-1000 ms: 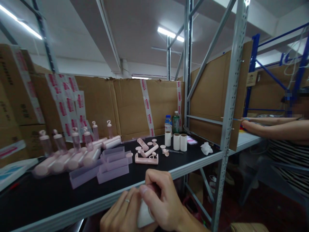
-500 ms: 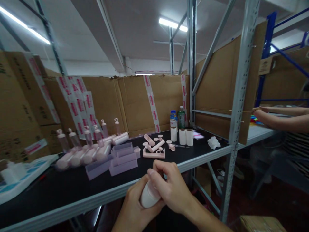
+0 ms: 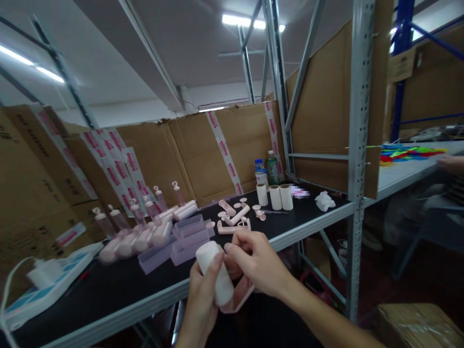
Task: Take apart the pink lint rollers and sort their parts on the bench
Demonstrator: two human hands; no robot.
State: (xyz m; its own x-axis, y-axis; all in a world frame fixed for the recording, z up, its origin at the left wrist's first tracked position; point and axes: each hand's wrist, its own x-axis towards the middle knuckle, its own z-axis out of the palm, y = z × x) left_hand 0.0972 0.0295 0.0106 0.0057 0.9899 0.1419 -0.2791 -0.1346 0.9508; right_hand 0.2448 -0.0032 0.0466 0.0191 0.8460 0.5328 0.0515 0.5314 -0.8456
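My left hand [image 3: 203, 290] is wrapped round a white roll [image 3: 216, 275], its thumb lying along the side. The roll stands tilted, with its upper end facing the shelf. A pink U-shaped frame [image 3: 243, 293] sits against the roll's lower end. Curled at the frame's other side is my right hand [image 3: 255, 258], closed on it, with the fingertips partly hidden. Just beyond my hands lie more pink frames [image 3: 234, 227] and small pink round caps [image 3: 256, 207]. Several white rolls [image 3: 275, 197] stand upright behind them.
Lilac plastic boxes [image 3: 188, 237] and pink rollers with clear handles [image 3: 145, 237] occupy the left shelf, beside a power strip [image 3: 54, 285]. Two bottles [image 3: 261, 174], crumpled tissue [image 3: 325, 201] and a metal post [image 3: 358, 145] stand right. Another person's hand [image 3: 451, 164] shows far right.
The roll has turned from pointing at me to standing tilted upward. The pink frame has come into sight below my right hand. The view has shifted slightly, and the other person's arms have withdrawn.
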